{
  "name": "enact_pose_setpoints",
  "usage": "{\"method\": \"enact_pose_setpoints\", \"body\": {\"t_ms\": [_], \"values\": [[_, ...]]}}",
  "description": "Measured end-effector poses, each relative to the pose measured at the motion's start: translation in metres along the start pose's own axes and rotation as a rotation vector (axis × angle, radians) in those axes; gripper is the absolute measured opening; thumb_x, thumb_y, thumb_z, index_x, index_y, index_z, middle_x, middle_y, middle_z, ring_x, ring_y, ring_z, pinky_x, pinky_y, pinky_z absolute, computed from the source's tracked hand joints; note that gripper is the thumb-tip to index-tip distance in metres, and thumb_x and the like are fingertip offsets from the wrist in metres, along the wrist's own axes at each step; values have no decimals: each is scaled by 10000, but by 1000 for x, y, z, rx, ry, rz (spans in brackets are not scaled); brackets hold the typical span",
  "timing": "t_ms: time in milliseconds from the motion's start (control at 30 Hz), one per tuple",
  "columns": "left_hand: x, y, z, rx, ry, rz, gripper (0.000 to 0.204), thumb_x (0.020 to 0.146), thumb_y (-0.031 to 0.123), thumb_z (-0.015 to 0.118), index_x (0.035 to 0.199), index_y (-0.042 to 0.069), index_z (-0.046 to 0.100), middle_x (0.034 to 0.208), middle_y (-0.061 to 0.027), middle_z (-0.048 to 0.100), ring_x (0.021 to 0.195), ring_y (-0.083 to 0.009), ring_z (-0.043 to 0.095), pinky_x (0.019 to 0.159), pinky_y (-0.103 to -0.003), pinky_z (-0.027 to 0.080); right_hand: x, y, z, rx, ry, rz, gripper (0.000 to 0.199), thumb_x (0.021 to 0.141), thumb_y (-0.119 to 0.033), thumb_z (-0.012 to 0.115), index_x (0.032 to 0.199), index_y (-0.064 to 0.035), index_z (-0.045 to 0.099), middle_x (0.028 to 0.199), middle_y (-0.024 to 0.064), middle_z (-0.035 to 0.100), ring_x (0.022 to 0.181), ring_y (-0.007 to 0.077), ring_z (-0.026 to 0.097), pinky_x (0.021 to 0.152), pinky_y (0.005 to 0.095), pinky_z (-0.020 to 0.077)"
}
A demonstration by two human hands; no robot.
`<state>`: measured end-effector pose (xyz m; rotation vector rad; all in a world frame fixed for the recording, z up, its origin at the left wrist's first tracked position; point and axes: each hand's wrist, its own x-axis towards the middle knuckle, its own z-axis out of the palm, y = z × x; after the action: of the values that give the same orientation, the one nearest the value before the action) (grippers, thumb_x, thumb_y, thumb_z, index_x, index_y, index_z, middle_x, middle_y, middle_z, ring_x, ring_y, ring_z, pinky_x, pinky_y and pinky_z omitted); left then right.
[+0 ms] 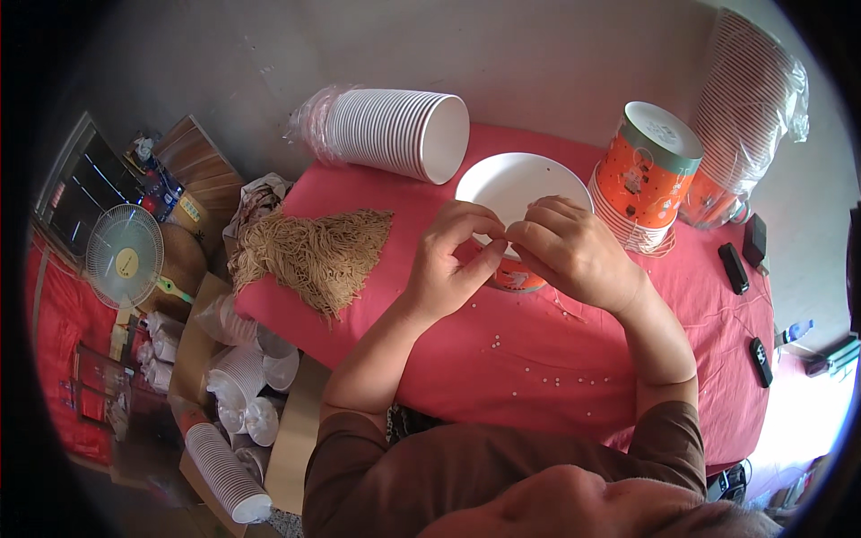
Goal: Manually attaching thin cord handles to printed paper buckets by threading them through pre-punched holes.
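Observation:
My left hand (456, 260) and my right hand (578, 249) meet at their fingertips over the near rim of a white-lined paper bucket (502, 179). Thumbs and forefingers are pinched together on both hands. Whatever lies between them is too small to make out. The bucket stands upright on the red cloth (448, 368); its orange printed side shows only partly below my hands. Thin strands (565, 309) lie on the cloth under my right hand. Small white bits (556, 381) are scattered nearer to me. Left of my hands is a bundle of tan cords (314, 251).
A stack of white paper buckets (395, 130) lies on its side at the back. Upside-down orange buckets (646, 175) and a plastic-wrapped stack (740, 117) stand at the right. Black devices (734, 269) lie near the right edge. A carton (296, 430) with wrapped cups stands at the left.

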<state>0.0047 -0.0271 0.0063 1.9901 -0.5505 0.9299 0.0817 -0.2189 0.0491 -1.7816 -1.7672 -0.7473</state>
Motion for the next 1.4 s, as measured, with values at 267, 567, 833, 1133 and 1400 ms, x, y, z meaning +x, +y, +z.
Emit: {"method": "enact_pose_setpoints", "body": {"t_ms": [267, 567, 833, 1133, 1400], "values": [[0, 1, 2, 31, -2, -10, 90, 819, 19, 699, 891, 29, 646, 962, -74, 666, 944, -242, 608, 814, -349, 494, 1, 4, -4, -53, -36, 17, 190, 756, -52, 719, 917, -28, 621, 833, 106, 611, 869, 329, 657, 794, 427, 538], [-1, -3, 1, 64, -14, -34, 93, 825, 12, 688, 909, 31, 655, 1017, -82, 669, 1009, -232, 604, 870, -332, 481, 3, 11, -25, -218, 110, 6, 177, 741, -76, 652, 909, -32, 615, 849, 87, 600, 806, 278, 633, 731, 396, 521], [-3, -7, 2, 122, -35, -23, 72, 828, 41, 698, 889, 34, 660, 1043, -85, 659, 1017, -244, 588, 893, -364, 467, 0, 25, -50, -253, 292, 169, 144, 773, 9, 698, 856, -37, 589, 774, 89, 592, 714, 285, 600, 641, 400, 468], [-4, -12, 7, 64, -81, -49, 75, 802, 52, 711, 848, 42, 652, 1000, -65, 674, 984, -260, 598, 897, -394, 450, -2, 34, -49, -263, 313, 212, 146, 786, 25, 682, 867, -38, 579, 755, 86, 593, 695, 279, 606, 626, 387, 482], [0, -14, -3, -62, -177, -133, 139, 818, 49, 698, 954, 38, 675, 1073, -80, 667, 1078, -259, 580, 964, -390, 454, -4, 35, -47, -244, 318, 221, 137, 795, 16, 679, 866, -40, 577, 763, 85, 599, 700, 277, 616, 617, 379, 497]]}}
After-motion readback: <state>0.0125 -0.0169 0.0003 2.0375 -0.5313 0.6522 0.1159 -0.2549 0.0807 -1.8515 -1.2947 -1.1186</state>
